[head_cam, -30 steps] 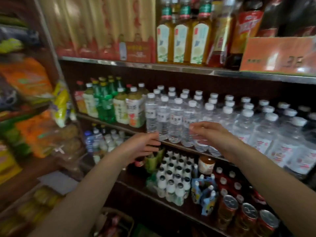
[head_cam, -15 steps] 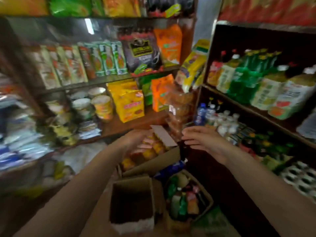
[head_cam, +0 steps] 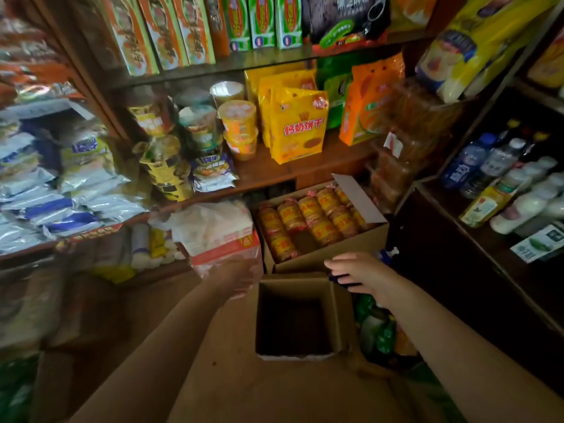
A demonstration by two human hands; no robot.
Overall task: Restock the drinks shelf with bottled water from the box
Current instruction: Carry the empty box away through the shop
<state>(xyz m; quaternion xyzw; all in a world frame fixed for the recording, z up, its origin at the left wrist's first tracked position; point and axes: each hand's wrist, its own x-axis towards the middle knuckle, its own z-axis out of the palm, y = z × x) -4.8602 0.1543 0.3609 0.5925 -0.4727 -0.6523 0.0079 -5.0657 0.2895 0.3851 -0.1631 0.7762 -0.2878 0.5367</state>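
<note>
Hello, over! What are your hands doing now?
Left hand and right hand open, holding nothing, above the open box. Box interior dark, no bottles visible. Nothing blocking.

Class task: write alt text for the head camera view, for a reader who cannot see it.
Two bare hands, left hand and right hand, reach down over an open cardboard box on a shop floor; its inside looks dark and no bottles show. Behind it sits a box of packaged biscuits, with snack shelves around.
</note>
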